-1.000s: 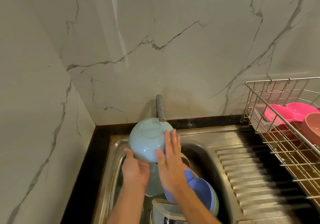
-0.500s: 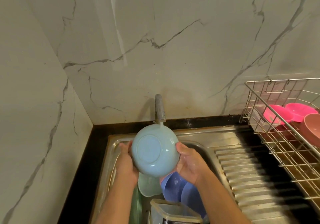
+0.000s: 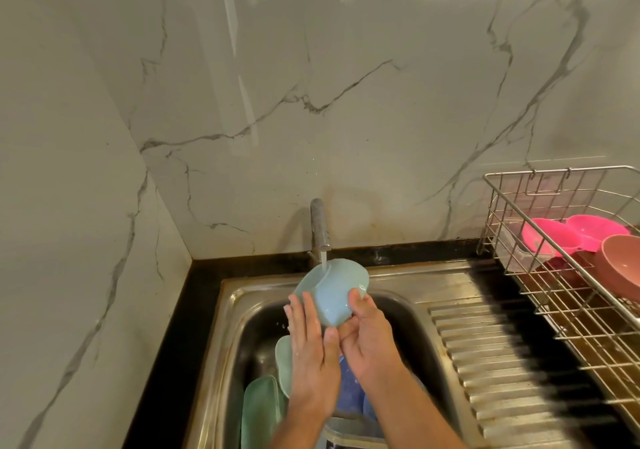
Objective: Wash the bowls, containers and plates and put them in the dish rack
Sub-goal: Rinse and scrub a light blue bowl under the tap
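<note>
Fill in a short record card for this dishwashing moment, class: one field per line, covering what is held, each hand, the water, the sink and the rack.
held item: light blue bowl, tilted under the tap
left hand: fingers straight against the bowl's side
right hand: fingers curled round the bowl's lower edge
water: running from the tap onto the bowl
sink: green and blue dishes waiting
dish rack: pink dishes and a brownish-pink bowl inside
</note>
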